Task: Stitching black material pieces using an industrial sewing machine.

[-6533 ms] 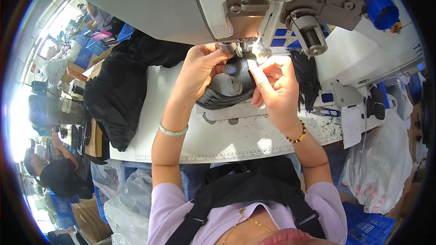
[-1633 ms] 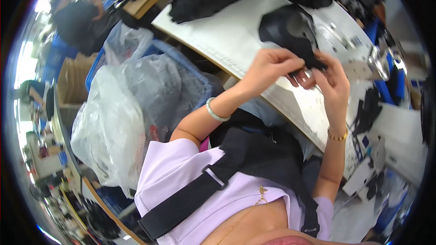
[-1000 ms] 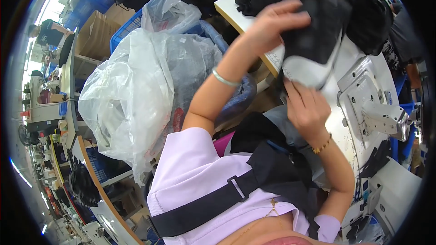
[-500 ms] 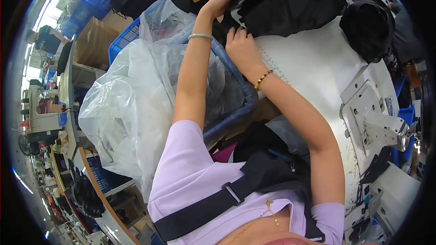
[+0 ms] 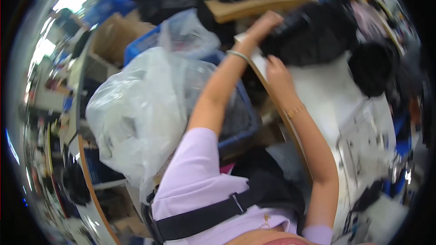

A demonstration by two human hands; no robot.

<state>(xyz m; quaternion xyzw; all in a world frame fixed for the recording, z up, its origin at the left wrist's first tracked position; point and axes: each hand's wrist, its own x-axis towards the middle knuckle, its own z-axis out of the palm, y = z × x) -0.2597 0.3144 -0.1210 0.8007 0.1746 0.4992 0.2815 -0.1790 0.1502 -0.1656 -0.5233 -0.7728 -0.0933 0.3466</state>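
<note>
A large dark piece of black fabric (image 5: 318, 36) lies bunched at the far end of the white table; its exact kind cannot be made out. My left hand (image 5: 269, 21), its wrist in a pale bangle, is closed over the fabric's left side, with the fingers blurred. Nearer to me, my right hand (image 5: 279, 74) has its bent fingers pressed together at the fabric's near left edge. A beaded bracelet is on that wrist. Both fingertips are partly lost against the black cloth.
A white table (image 5: 318, 86) runs along my right, with a black bundle (image 5: 372, 69) and a metal machine part (image 5: 359, 154) on it. At left, clear plastic (image 5: 141, 104) drapes over a blue crate (image 5: 247, 104). A wooden board (image 5: 259, 4) holds dark items beyond.
My view has shifted and is now blurred. Both hands and the black fabric have moved rightward, and the white table's far left corner now shows between my arms.
</note>
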